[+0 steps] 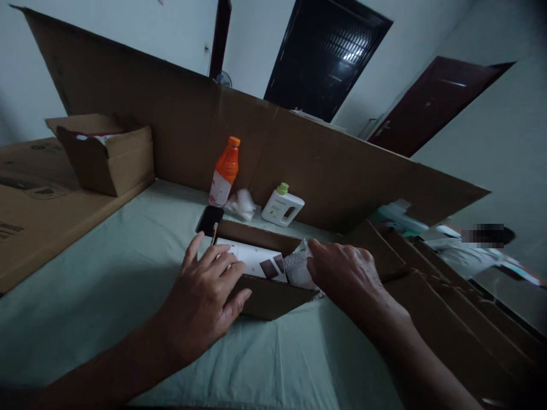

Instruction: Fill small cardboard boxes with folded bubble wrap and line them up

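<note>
A small open cardboard box (273,299) stands in front of me on the pale green cloth. Inside it lies a white carton (252,259) with dark printed squares. Clear bubble wrap (299,269) fills the box's right end beside the carton. My left hand (207,290) is over the box's left end with its fingers spread, the fingertips at the carton and rim; whether they press on it I cannot tell. Closed fingers of my right hand (346,270) pinch the bubble wrap at the right end, and the thumb side is partly hidden.
Behind the box are a dark phone-like slab (209,219), an orange bottle (225,171), a bundle of bubble wrap (243,204) and a white jug (282,206) with a green cap. An open carton (123,165) stands left. A tall cardboard panel (316,154) borders the back; cardboard (444,319) lies right.
</note>
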`<state>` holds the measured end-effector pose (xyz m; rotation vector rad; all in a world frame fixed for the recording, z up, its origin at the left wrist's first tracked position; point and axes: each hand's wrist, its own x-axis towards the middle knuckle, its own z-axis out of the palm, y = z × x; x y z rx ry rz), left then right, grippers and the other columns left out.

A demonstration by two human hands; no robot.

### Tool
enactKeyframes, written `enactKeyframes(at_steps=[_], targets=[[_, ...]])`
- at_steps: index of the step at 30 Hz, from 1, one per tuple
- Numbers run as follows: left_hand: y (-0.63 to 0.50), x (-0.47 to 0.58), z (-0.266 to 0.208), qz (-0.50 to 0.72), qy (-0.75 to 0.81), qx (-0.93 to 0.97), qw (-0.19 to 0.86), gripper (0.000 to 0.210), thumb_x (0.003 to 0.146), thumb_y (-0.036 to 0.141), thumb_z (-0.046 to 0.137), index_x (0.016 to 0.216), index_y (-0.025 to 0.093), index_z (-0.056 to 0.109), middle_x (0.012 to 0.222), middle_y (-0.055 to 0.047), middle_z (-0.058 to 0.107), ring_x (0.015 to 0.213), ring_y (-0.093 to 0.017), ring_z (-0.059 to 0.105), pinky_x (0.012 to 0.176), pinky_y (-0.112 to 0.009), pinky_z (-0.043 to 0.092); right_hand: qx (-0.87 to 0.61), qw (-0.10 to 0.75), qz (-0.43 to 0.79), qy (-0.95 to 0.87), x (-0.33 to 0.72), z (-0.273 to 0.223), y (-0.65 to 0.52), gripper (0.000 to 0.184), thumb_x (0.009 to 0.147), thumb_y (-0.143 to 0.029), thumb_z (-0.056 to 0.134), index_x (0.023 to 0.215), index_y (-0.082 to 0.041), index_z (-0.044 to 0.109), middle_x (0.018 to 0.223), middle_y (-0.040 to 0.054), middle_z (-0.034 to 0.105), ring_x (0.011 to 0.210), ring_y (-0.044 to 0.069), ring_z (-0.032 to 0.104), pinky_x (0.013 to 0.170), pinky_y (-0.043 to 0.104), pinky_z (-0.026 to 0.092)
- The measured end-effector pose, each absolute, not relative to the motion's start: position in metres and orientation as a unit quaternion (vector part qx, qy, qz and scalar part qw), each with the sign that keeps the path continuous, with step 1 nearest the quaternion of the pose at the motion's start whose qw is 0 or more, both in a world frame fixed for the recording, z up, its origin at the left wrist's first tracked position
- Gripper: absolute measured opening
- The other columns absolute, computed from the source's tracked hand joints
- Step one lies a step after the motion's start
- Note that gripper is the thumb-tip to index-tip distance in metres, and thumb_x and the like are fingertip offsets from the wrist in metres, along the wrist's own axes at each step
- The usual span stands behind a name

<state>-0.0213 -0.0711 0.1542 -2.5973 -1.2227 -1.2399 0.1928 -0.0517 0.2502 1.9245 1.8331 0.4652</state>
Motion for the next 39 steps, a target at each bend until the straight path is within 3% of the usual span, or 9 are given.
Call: enactKeyframes(at_steps=[4,7,11,18,23,26,33,36,39], targets=[[-0.044,-0.006,0.188,-0.362,-0.32,-0.875,-0.037,0.02,0.093,0.019,0.051,0.097,0.018,0.07,0.099,-0.005,0.074,0.103,-0.025,0.063,0.104,-0.05,0.04,0.689,0.199,0.166,0.677,0.201,0.249,-0.052,0.023,0.091,-0.013,0.045,0.101,-0.016,0.066,0.083,0.0145,0.075,0.089,0.033,0.075,0.06,0.03,0.038],[-0.012,0.023,0.204,-0.222,-0.264,-0.915,-0.21,0.023,0.087,0.015,0.052,0.096,0.018,0.074,0.094,-0.005,0.075,0.088,-0.021,0.066,0.08,-0.034,0.049,0.684,0.188,0.164,0.686,0.206,0.248,-0.053,0.023,0.092,-0.014,0.045,0.1,-0.015,0.066,0.084,0.0154,0.076,0.087,0.032,0.075,0.059,0.029,0.038],[0.019,0.062,0.203,-0.074,-0.229,-0.897,-0.371,0.036,0.075,0.004,0.051,0.1,0.014,0.075,0.089,-0.005,0.077,0.076,-0.016,0.066,0.063,-0.024,0.044,0.69,0.18,0.151,0.685,0.208,0.247,-0.053,0.021,0.093,-0.015,0.046,0.099,-0.014,0.066,0.086,0.0149,0.075,0.088,0.03,0.075,0.057,0.028,0.034],[0.024,0.077,0.187,-0.052,-0.225,-0.906,-0.355,0.03,0.074,0.008,0.054,0.095,0.014,0.076,0.081,-0.003,0.075,0.074,-0.016,0.063,0.061,-0.023,0.04,0.644,0.068,0.084,0.757,0.235,0.235,-0.061,0.028,0.096,-0.042,0.054,0.107,-0.019,0.065,0.088,0.0079,0.076,0.08,0.025,0.073,0.056,0.028,0.03],[0.022,0.076,0.183,-0.105,-0.251,-0.914,-0.301,0.027,0.074,0.007,0.054,0.086,0.014,0.076,0.085,-0.007,0.076,0.078,-0.019,0.065,0.067,-0.025,0.043,0.647,0.013,0.054,0.76,0.25,0.224,-0.058,0.026,0.093,-0.029,0.055,0.115,-0.02,0.064,0.097,0.0072,0.077,0.086,0.023,0.072,0.064,0.027,0.038],[0.022,0.078,0.18,-0.131,-0.271,-0.913,-0.277,0.028,0.076,0.007,0.052,0.088,0.014,0.077,0.089,-0.008,0.077,0.08,-0.02,0.066,0.07,-0.026,0.045,0.676,0.022,0.075,0.733,0.244,0.217,-0.05,0.028,0.095,-0.026,0.052,0.119,-0.019,0.064,0.107,0.0101,0.075,0.094,0.025,0.071,0.067,0.029,0.04],[0.017,0.074,0.179,-0.129,-0.296,-0.913,-0.249,0.028,0.076,0.007,0.053,0.09,0.014,0.075,0.092,-0.01,0.077,0.082,-0.021,0.067,0.069,-0.026,0.045,0.674,0.109,0.063,0.728,0.223,0.221,-0.041,0.026,0.097,-0.028,0.048,0.107,-0.018,0.069,0.102,0.013,0.076,0.093,0.028,0.072,0.064,0.029,0.038],[0.018,0.072,0.18,-0.122,-0.302,-0.918,-0.229,0.025,0.077,0.008,0.051,0.086,0.013,0.074,0.089,-0.01,0.076,0.08,-0.021,0.066,0.068,-0.027,0.044,0.668,0.103,0.058,0.734,0.225,0.222,-0.046,0.026,0.097,-0.033,0.05,0.106,-0.019,0.07,0.098,0.0119,0.077,0.088,0.027,0.073,0.062,0.029,0.036],[0.02,0.071,0.179,-0.123,-0.294,-0.923,-0.216,0.023,0.08,0.011,0.051,0.086,0.013,0.074,0.092,-0.011,0.076,0.083,-0.022,0.066,0.07,-0.028,0.044,0.657,0.06,0.073,0.748,0.232,0.221,-0.054,0.032,0.094,-0.04,0.055,0.119,-0.021,0.065,0.103,0.0104,0.077,0.09,0.027,0.073,0.063,0.028,0.038]])
